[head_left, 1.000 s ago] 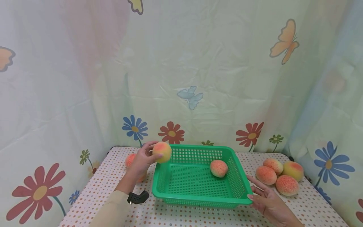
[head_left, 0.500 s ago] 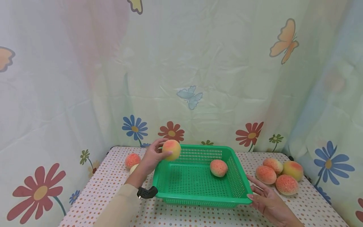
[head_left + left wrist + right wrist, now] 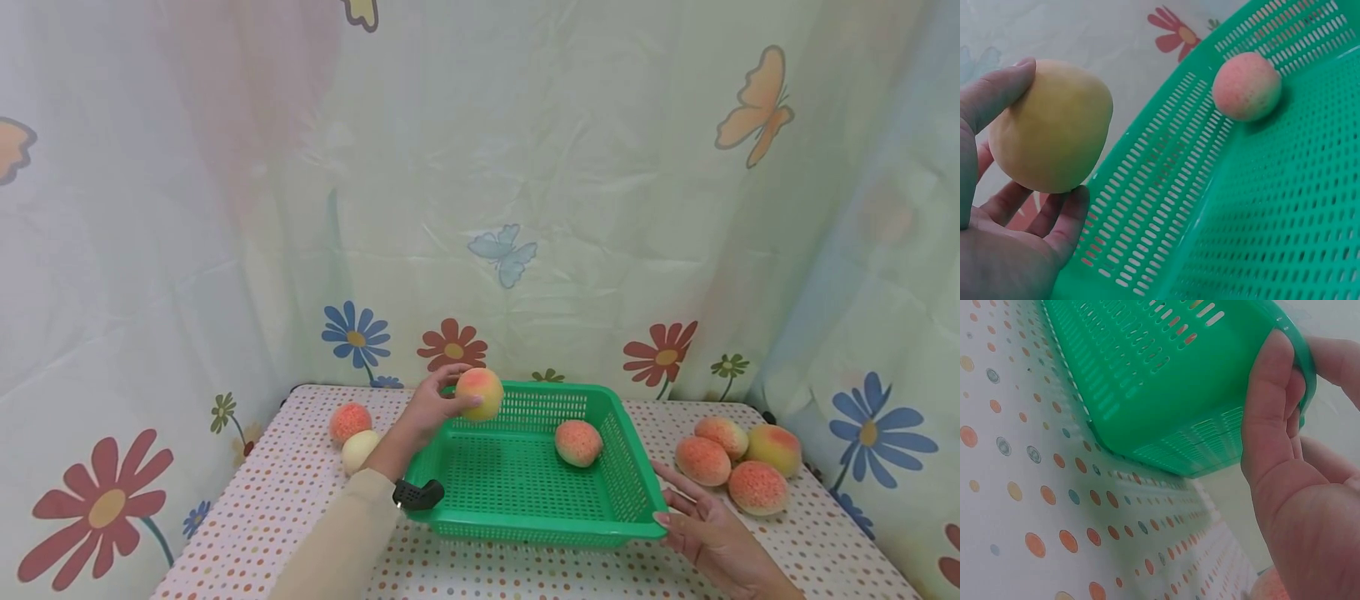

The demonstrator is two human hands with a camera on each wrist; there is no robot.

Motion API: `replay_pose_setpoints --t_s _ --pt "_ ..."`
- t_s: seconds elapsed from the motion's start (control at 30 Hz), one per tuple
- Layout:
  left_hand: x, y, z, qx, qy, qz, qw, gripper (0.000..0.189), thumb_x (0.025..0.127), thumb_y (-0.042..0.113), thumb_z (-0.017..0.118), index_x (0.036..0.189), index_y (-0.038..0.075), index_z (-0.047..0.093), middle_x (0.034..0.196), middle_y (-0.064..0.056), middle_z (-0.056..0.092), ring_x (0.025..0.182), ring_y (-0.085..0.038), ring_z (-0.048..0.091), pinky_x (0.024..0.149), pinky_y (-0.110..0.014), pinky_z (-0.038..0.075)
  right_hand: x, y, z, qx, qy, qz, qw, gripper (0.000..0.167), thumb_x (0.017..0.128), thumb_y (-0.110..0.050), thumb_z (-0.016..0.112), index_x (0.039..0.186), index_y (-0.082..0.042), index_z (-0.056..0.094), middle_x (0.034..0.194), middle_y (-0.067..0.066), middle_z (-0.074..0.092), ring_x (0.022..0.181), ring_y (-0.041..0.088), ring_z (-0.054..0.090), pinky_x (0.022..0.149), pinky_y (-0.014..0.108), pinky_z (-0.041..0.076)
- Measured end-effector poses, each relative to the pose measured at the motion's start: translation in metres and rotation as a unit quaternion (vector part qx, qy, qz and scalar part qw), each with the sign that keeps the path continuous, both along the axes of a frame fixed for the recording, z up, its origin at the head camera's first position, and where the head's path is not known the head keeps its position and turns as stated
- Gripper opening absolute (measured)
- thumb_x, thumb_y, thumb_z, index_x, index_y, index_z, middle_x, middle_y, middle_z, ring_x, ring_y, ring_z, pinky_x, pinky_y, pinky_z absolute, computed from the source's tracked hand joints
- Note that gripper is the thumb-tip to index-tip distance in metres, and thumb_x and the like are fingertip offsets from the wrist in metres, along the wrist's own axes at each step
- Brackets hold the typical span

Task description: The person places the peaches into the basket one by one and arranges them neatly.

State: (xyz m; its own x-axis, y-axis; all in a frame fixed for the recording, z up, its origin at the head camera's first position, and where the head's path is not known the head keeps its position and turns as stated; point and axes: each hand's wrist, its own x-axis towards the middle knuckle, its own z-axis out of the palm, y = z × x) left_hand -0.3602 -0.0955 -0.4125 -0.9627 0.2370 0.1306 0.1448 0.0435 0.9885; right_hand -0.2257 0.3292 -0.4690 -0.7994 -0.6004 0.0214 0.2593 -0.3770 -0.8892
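My left hand (image 3: 438, 404) grips a yellow peach (image 3: 480, 394) with a red blush, thumb on one side and fingertips beneath it. The peach is held above the left back part of a green plastic basket (image 3: 525, 528); in the left wrist view the same peach (image 3: 1054, 128) shows its yellow side. Inside the basket, near its right wall, lies a pink speckled peach (image 3: 578, 442). At the basket's front right corner my right hand (image 3: 705, 533) pinches the rim, as the right wrist view shows with the thumb and fingers at the rim (image 3: 1291, 331).
Several peaches (image 3: 759, 488) sit together on the table to the right of the basket. Left of it lie a pink peach (image 3: 350, 423) and a pale yellow fruit (image 3: 360, 451). A dotted cloth (image 3: 285, 500) covers the table, and a flowered curtain (image 3: 585, 208) hangs behind.
My left hand has carried the yellow peach rightward, from the basket's left rim to over its inside. The pale fruit on the left has come into sight. My right hand stays at the rim.
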Motion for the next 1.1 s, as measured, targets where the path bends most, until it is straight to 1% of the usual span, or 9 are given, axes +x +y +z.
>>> replay_pose_setpoints --t_s 0.2,0.4,0.57,0.63,0.8,0.97,1.1 --pt "-0.004 0.012 -0.001 -0.006 -0.007 -0.011 0.9999 0.058 0.086 0.02 0.083 0.139 0.017 0.059 0.136 -0.014 0.058 0.112 -0.027 0.061 0.087 -0.034 0.059 0.0 0.001 0.0 0.005 -0.002 -0.003 1.0 0.064 0.109 0.003 0.032 0.147 -0.046 0.049 0.139 -0.006 0.062 0.123 0.016 0.065 0.101 0.033 0.057" --pt "-0.008 0.021 -0.004 0.004 -0.023 -0.033 0.9992 0.059 0.087 0.014 0.081 0.141 0.013 0.057 0.139 -0.017 0.056 0.114 -0.029 0.062 0.089 -0.037 0.06 0.0 -0.001 0.001 0.038 -0.013 -0.027 0.9988 0.061 0.109 0.0 0.038 0.143 -0.048 0.052 0.136 -0.008 0.064 0.121 0.015 0.066 0.1 0.032 0.057" --pt "-0.011 0.028 -0.005 -0.002 -0.043 -0.044 0.9981 0.059 0.089 0.015 0.08 0.142 0.016 0.056 0.142 -0.014 0.055 0.116 -0.029 0.061 0.095 -0.039 0.059 0.0 0.0 0.0 0.025 -0.004 -0.013 0.9996 0.063 0.109 0.002 0.035 0.145 -0.047 0.049 0.138 -0.006 0.063 0.122 0.016 0.066 0.101 0.034 0.057" --pt "-0.012 0.031 -0.006 -0.006 -0.05 -0.044 0.9977 0.058 0.088 0.015 0.08 0.141 0.017 0.057 0.14 -0.014 0.056 0.115 -0.028 0.061 0.095 -0.038 0.059 0.0 0.0 0.0 0.012 0.002 -0.003 0.9999 0.065 0.109 0.004 0.032 0.147 -0.046 0.048 0.139 -0.005 0.063 0.123 0.017 0.065 0.101 0.034 0.057" --pt "-0.017 0.037 -0.008 -0.017 -0.069 -0.049 0.9963 0.058 0.086 0.014 0.082 0.139 0.014 0.058 0.135 -0.016 0.057 0.112 -0.028 0.061 0.091 -0.037 0.059 -0.001 0.0 -0.001 0.008 0.006 -0.001 0.9999 0.065 0.109 0.005 0.032 0.148 -0.044 0.048 0.14 -0.004 0.063 0.124 0.018 0.065 0.102 0.035 0.057" --pt "-0.02 0.042 -0.012 -0.028 -0.083 -0.049 0.9949 0.058 0.085 0.014 0.082 0.138 0.015 0.059 0.133 -0.015 0.059 0.113 -0.029 0.06 0.094 -0.044 0.058 -0.002 0.0 -0.001 0.008 0.001 -0.001 1.0 0.065 0.109 0.005 0.031 0.148 -0.045 0.048 0.14 -0.004 0.062 0.125 0.018 0.065 0.102 0.036 0.057" --pt "-0.021 0.049 -0.014 -0.033 -0.085 -0.051 0.9945 0.057 0.085 0.014 0.082 0.138 0.014 0.059 0.132 -0.015 0.06 0.113 -0.028 0.059 0.098 -0.05 0.056 -0.001 0.001 -0.001 0.031 -0.001 -0.018 0.9994 0.064 0.109 0.003 0.035 0.146 -0.047 0.049 0.138 -0.006 0.062 0.122 0.017 0.066 0.101 0.035 0.058"
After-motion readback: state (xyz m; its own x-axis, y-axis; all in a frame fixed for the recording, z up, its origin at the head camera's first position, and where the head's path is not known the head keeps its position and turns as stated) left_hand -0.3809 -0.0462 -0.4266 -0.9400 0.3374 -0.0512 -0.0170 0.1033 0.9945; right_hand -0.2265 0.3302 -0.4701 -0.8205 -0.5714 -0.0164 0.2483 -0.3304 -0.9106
